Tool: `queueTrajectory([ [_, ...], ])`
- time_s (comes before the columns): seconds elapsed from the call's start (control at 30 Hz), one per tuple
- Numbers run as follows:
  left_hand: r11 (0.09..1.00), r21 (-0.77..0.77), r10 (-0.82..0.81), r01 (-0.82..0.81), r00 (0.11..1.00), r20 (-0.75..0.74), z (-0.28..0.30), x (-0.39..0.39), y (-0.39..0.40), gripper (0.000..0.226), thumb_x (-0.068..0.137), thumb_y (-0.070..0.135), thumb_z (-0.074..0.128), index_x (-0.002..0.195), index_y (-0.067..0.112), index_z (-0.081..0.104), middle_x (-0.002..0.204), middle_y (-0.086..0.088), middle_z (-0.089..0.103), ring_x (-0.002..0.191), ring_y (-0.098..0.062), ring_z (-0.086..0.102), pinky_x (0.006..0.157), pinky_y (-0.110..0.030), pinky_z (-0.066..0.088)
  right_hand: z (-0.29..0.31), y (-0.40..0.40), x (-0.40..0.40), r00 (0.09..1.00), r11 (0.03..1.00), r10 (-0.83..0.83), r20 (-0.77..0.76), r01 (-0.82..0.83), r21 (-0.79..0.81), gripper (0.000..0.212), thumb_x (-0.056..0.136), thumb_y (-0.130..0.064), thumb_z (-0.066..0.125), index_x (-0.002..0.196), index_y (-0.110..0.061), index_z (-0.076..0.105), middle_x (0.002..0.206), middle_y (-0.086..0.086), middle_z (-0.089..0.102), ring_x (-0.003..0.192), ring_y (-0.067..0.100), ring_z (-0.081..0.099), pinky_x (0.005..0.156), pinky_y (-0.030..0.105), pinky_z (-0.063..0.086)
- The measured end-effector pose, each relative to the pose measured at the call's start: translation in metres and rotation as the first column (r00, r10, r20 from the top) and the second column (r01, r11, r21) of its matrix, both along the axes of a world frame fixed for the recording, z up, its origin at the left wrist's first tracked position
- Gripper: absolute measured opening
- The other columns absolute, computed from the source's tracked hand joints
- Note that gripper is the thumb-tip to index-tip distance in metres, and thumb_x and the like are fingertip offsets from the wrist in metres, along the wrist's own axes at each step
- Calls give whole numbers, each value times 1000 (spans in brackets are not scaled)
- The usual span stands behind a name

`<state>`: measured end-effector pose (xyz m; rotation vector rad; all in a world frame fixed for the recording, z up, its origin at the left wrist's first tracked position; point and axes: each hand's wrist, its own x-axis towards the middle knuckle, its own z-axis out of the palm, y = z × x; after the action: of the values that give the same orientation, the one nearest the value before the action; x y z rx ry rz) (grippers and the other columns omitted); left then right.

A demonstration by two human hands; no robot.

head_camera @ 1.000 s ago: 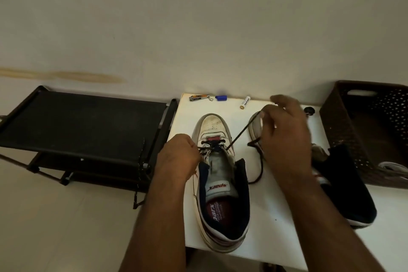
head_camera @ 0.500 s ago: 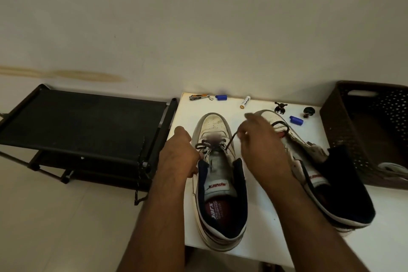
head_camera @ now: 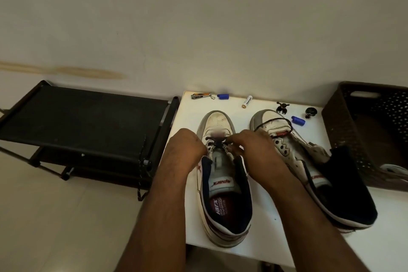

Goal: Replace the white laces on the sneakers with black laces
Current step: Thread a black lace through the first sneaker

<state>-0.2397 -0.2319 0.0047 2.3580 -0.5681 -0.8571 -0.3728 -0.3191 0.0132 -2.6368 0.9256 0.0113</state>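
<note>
I see both hands at the left sneaker [head_camera: 223, 174]. My right hand [head_camera: 254, 148] pinches the black lace [head_camera: 217, 142] over its lowest eyelets. My left hand [head_camera: 185, 148] curls at its left edge; I cannot tell what those fingers grip.

Home interior — plain cream wall [head_camera: 198, 17] with stain streak, pale tiled floor [head_camera: 55, 216]. Low black shoe rack [head_camera: 84, 117] against wall, small white table [head_camera: 271, 212] beside it, brown perforated plastic basket [head_camera: 344, 126] — household clutter: nail clipper [head_camera: 199, 96], battery [head_camera: 247, 101].
</note>
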Motion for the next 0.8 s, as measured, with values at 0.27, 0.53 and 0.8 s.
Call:
queueTrajectory([
  [0.27, 996, 6, 89, -90, 996, 28, -7, 17, 6, 24, 82, 15, 74, 101, 1, 70, 101, -15, 68, 99, -29, 63, 90, -40, 53, -14, 6, -3, 994, 994, -106, 33, 105, 37, 15, 95, -11, 47, 104, -11, 59, 105, 6, 61, 98, 23, 54, 82, 31, 40],
  [0.53, 999, -22, 43, -40, 984, 175, -3, 9, 10, 10, 88, 19, 68, 92, 10, 70, 96, -9, 67, 88, -22, 62, 78, -35, 50, -7, 6, -9, 989, 989, -141, 51, 138, 54, 10, 97, -16, 48, 106, -15, 52, 99, 3, 61, 96, 21, 59, 75, 31, 43],
  [0.8, 941, -330, -171, 74, 946, -276, 61, -18, 5, 70, 94, 65, 24, 86, 19, 77, 88, 8, 75, 77, -13, 58, 76, -34, 37, 60, -1, -14, 454, 486, -618, 642, -421, 766, 18, 93, -7, 52, 107, -14, 60, 100, 10, 72, 85, 23, 67, 73, 32, 53],
])
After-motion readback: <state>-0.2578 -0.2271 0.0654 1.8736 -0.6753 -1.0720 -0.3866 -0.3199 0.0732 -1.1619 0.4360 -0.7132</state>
